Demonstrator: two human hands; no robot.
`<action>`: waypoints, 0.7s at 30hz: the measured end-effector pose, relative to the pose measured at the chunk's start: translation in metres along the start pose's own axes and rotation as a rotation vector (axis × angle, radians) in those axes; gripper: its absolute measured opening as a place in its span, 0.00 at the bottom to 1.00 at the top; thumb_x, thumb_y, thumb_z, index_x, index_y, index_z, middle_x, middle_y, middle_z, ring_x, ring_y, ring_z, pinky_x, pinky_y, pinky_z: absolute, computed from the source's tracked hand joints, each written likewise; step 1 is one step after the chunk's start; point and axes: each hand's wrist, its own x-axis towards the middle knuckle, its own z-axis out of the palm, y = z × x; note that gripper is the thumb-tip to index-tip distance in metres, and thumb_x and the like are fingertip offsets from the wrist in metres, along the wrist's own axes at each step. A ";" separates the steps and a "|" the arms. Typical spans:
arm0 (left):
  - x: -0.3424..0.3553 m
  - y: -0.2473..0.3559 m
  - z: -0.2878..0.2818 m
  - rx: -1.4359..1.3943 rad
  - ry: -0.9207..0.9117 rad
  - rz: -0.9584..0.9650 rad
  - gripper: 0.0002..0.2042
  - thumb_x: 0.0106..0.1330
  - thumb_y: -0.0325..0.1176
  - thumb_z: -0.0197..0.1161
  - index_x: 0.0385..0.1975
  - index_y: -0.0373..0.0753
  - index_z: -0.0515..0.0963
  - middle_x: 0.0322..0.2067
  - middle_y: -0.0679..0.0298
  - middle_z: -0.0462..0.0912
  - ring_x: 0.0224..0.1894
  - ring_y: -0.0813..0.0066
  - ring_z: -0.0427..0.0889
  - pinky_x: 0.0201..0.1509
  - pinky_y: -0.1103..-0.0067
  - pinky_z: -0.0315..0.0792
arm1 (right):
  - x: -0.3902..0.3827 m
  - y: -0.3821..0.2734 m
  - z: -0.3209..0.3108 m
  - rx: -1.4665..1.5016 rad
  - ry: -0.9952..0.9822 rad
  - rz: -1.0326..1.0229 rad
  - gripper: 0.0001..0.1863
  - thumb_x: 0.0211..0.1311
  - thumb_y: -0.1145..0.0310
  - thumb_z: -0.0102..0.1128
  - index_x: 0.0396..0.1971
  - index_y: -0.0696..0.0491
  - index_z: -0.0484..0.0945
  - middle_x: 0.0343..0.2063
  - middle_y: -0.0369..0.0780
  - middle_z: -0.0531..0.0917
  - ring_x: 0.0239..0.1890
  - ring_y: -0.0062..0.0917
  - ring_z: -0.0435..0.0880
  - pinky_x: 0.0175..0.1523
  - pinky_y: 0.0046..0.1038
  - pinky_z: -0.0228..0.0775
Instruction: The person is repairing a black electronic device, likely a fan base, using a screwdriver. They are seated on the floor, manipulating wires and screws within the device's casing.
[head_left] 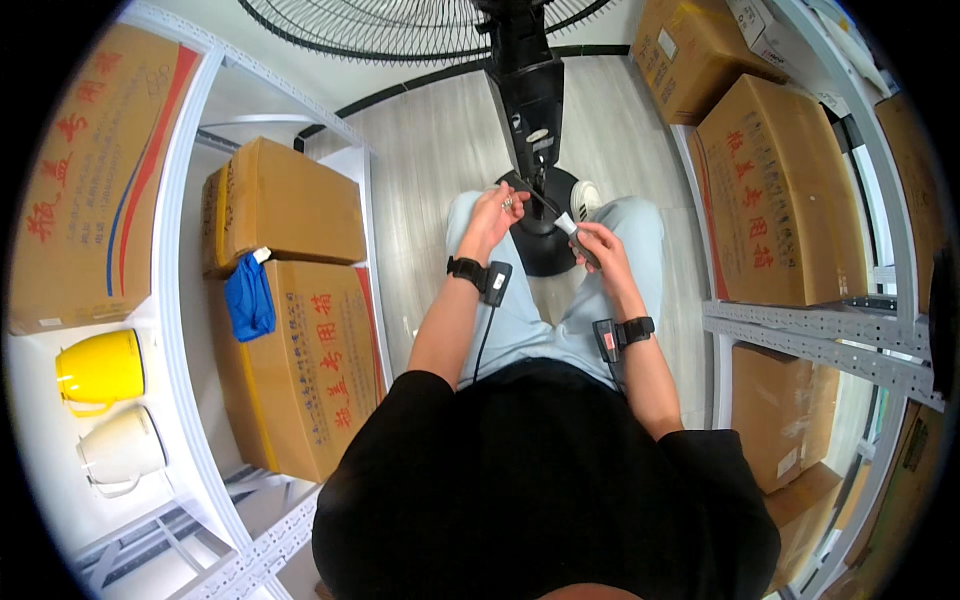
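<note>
A black standing fan (522, 100) rises in front of me from its round base (545, 260). My right hand (600, 250) grips a screwdriver (567, 226) by its grey handle, its shaft pointing up and left at the lower part of the fan's column. My left hand (500, 210) is raised beside the shaft's far end at the column, fingers curled together; whatever they hold is too small to make out. My knees are either side of the base.
Metal shelves flank me. The left one (190, 90) holds cardboard boxes (280, 200), a blue cloth bag (248, 298), a yellow mug (100, 365) and a white mug (118, 448). The right one (815, 330) holds stacked boxes (775, 190). The fan's wire guard (400, 50) is overhead ahead.
</note>
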 end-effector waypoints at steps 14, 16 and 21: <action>0.004 0.001 0.014 -0.169 0.165 0.033 0.10 0.65 0.34 0.62 0.34 0.33 0.74 0.31 0.63 0.75 0.29 0.80 0.71 0.33 0.85 0.71 | -0.010 -0.005 -0.002 -0.271 0.130 0.005 0.16 0.59 0.64 0.64 0.44 0.54 0.78 0.27 0.32 0.82 0.20 0.12 0.77 0.20 0.15 0.60; 0.003 0.004 0.019 -0.179 0.196 0.034 0.09 0.65 0.34 0.62 0.34 0.33 0.75 0.31 0.63 0.74 0.29 0.80 0.71 0.32 0.88 0.72 | -0.011 -0.011 -0.001 -0.298 0.141 -0.008 0.16 0.58 0.63 0.65 0.44 0.54 0.79 0.27 0.32 0.82 0.20 0.11 0.77 0.20 0.15 0.60; -0.003 0.006 0.020 -0.156 0.205 0.057 0.09 0.65 0.33 0.63 0.32 0.34 0.74 0.34 0.58 0.77 0.27 0.81 0.71 0.31 0.88 0.72 | -0.014 -0.031 0.015 -0.352 0.145 -0.036 0.16 0.57 0.63 0.66 0.43 0.55 0.80 0.28 0.33 0.82 0.21 0.13 0.77 0.22 0.15 0.62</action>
